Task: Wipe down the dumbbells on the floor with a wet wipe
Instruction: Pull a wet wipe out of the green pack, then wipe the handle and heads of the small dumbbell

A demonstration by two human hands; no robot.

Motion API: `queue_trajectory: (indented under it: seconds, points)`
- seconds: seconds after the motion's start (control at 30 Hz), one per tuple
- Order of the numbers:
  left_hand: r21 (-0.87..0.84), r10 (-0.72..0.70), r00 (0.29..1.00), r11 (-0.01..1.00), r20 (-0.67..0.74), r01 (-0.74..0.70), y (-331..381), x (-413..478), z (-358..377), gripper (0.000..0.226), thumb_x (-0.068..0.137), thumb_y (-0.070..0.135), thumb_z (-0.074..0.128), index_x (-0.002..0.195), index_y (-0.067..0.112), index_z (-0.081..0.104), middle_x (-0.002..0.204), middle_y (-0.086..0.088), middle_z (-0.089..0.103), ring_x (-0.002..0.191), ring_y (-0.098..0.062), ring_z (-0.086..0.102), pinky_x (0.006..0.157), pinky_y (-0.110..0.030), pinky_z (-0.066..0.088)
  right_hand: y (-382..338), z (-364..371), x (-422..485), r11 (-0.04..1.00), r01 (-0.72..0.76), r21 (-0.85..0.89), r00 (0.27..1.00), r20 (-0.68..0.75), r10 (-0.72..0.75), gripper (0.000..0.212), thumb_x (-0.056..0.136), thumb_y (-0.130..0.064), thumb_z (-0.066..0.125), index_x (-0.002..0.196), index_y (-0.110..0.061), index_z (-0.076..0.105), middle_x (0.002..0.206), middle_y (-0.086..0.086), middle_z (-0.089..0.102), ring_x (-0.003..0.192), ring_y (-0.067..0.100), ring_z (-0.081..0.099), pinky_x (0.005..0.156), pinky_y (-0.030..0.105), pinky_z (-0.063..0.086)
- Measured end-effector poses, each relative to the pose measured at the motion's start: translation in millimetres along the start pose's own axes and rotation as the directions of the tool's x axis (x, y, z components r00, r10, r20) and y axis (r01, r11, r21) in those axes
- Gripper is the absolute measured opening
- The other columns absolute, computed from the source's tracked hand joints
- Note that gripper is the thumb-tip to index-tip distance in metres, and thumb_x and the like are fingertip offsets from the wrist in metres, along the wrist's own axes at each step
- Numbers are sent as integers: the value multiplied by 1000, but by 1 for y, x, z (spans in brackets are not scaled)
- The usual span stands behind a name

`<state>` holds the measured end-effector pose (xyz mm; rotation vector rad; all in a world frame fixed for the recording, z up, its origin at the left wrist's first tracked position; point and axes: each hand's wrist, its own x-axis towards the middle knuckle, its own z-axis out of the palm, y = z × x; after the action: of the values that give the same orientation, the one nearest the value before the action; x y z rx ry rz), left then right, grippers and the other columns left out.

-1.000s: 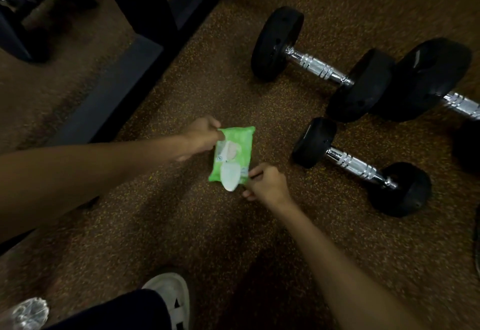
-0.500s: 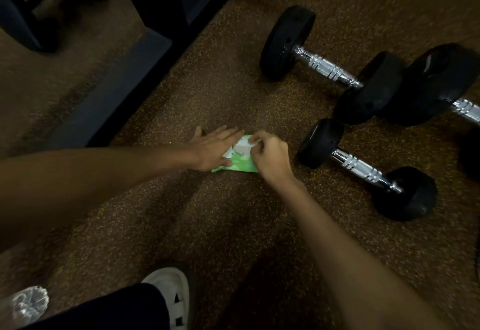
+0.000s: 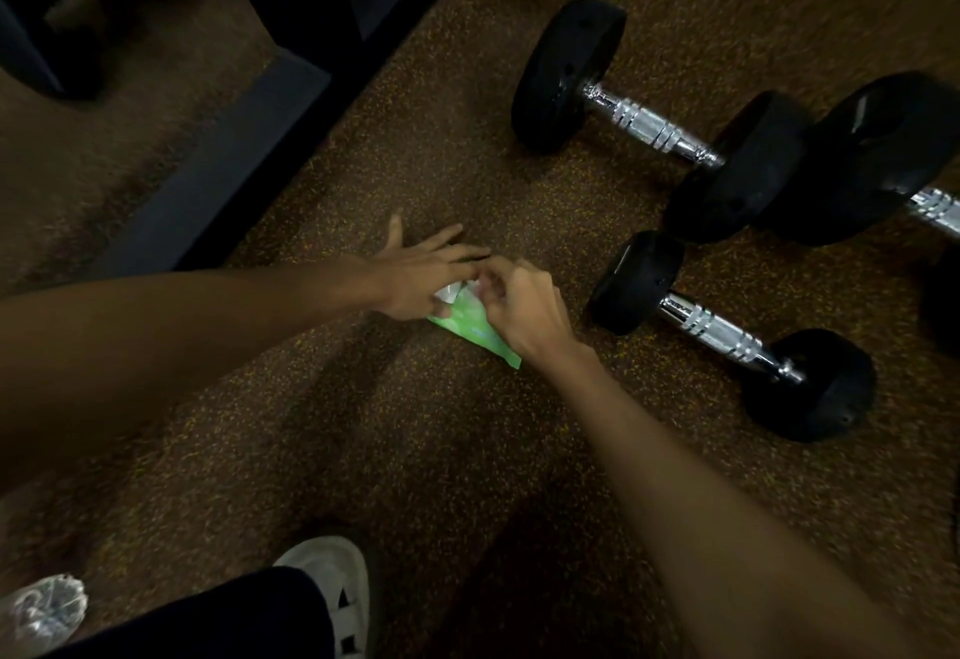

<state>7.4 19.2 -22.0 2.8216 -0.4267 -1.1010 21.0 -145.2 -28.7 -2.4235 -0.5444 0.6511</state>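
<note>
Green plastic marks the one wipes pack [image 3: 475, 328], which lies on the speckled rubber floor [image 3: 467, 450] under both hands; its print is too blurred to read. The left hand [image 3: 415, 276] rests on it with straight fingers, while the right hand [image 3: 524, 307] pinches its white opening with curled fingers. Three black, chrome-handled weights lie to its right: the near dumbbell [image 3: 717, 333], the far dumbbell [image 3: 649, 131] and the third dumbbell [image 3: 883, 149], cut off by the frame edge. One white shoe [image 3: 332, 580] shows below.

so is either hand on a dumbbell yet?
No, the left hand and right hand are both at the green wipe pack, apart from the nearest dumbbell.
</note>
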Motion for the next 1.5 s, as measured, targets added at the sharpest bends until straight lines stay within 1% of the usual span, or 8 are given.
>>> queue_trajectory:
  seconds: [0.33, 0.63, 0.77, 0.87, 1.0, 1.13, 1.37, 1.5]
  points:
    - [-5, -2, 1000, 1000, 8, 2, -1, -1, 4, 76, 94, 33, 52, 151, 32, 2, 159, 8, 1, 147, -21, -8, 102, -74, -1, 7, -25, -6, 947, -30, 319, 1000, 5, 30, 13, 95, -27, 51, 90, -15, 54, 87, 1, 64, 81, 12, 58, 61, 18, 39]
    - [52, 3, 999, 999, 50, -6, 2, -4, -1, 73, 94, 36, 50, 151, 24, 8, 158, 3, 7, 147, -24, -2, 105, -71, 6, -4, -69, 3, 881, -1, 473, 1000, -10, 6, 11, 94, -31, 49, 84, -30, 48, 94, 19, 64, 92, 33, 64, 75, 58, 54]
    - [75, -6, 994, 997, 109, -3, 5, -7, -19, 85, 87, 41, 59, 151, 30, 4, 159, 4, -2, 146, -23, -7, 104, -72, 1, -20, -112, 8, 862, 31, 506, 999, 20, -48, 12, 98, -21, 48, 86, -21, 46, 87, 15, 63, 86, 28, 65, 73, 46, 57]
    - [-139, 13, 1000, 990, 13, -11, 11, -7, -52, 107, 76, 47, 70, 150, 33, -6, 158, 4, 3, 145, -24, 9, 107, -67, 8, -28, -144, 9, 866, 39, 498, 993, 77, -88, 14, 99, -18, 48, 85, -20, 45, 81, 5, 64, 74, 16, 65, 67, 38, 56]
    - [-724, 57, 991, 678, -123, -129, 31, -14, -106, 104, 57, 54, 79, 145, 33, 28, 138, 9, 48, 123, -8, 50, 106, -36, 41, -29, -196, 0, 876, 18, 483, 990, 113, -82, 8, 98, -20, 48, 93, -14, 48, 86, 2, 68, 74, 10, 69, 63, 28, 57]
    - [-872, 94, 975, 437, -201, -222, 69, -21, -141, 62, 71, 45, 72, 128, 32, 49, 115, 11, 66, 106, -2, 62, 92, -29, 46, -21, -234, -11, 832, -41, 553, 997, 83, -7, 9, 97, -22, 51, 90, -17, 51, 95, 6, 69, 82, 19, 71, 65, 32, 57]
    - [-910, 6, 950, 285, -312, -301, 131, 6, -151, 31, 82, 26, 70, 108, 13, 59, 99, -7, 72, 90, -14, 68, 79, -29, 52, 11, -252, -32, 799, -74, 596, 991, -45, 125, 9, 95, -19, 55, 92, -11, 52, 74, 4, 66, 61, 13, 64, 53, 27, 54]
    - [-896, 86, 952, 323, -292, -304, 142, 19, -154, 21, 89, 26, 61, 100, 8, 63, 84, 0, 72, 79, -6, 67, 74, -25, 55, 48, -258, -44, 835, -91, 542, 962, -169, 214, 11, 91, -18, 61, 89, -9, 55, 60, 0, 54, 48, 10, 48, 46, 25, 40]
